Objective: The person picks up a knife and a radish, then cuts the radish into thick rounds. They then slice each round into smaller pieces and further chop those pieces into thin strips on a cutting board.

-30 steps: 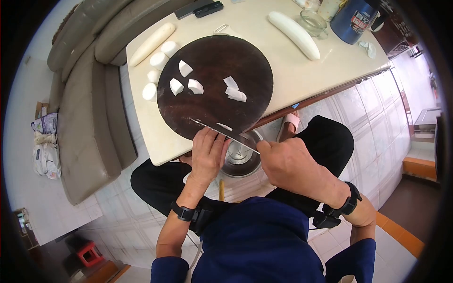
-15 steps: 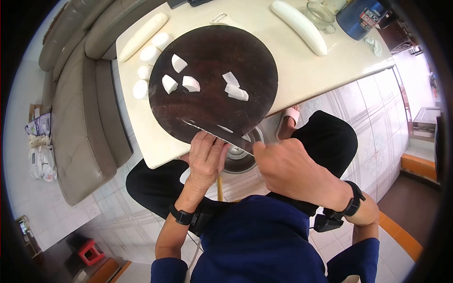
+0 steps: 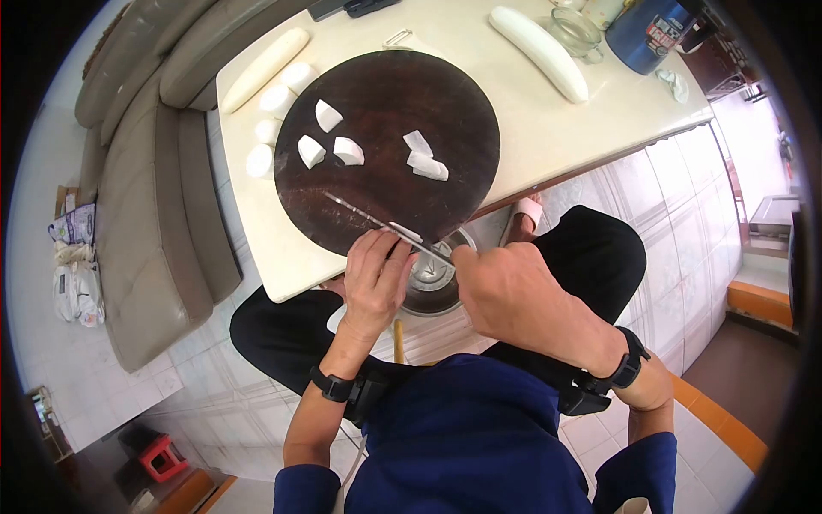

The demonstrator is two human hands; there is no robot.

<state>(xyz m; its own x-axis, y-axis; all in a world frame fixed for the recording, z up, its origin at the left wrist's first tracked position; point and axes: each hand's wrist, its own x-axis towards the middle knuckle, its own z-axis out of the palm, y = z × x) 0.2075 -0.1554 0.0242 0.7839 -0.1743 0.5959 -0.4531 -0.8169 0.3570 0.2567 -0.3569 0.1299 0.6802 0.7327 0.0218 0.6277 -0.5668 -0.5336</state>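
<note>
My right hand (image 3: 509,287) is wrapped round the handle of a knife (image 3: 368,218), whose blade points up and left over the near edge of a round dark board (image 3: 377,94). Against the blade, my left hand (image 3: 375,274) has its fingers bent together at the board's edge; what they press is mostly hidden. A thin white slice (image 3: 405,230) lies beside the blade. Three white chunks (image 3: 348,152) lie on the board's left half, and white pieces (image 3: 427,166) lie right of centre.
Peeled white radishes, one on the left (image 3: 265,68) and one on the right (image 3: 539,53), lie on the table (image 3: 599,128) with several cut rounds (image 3: 276,100), a peeler (image 3: 398,37), a glass cup (image 3: 575,32) and a blue container (image 3: 646,36). Below the board is a metal bowl (image 3: 435,295).
The knife blade has turned from showing its flat side to nearly edge-on, and its tip has moved up and left. A white slice shows more clearly beside it.
</note>
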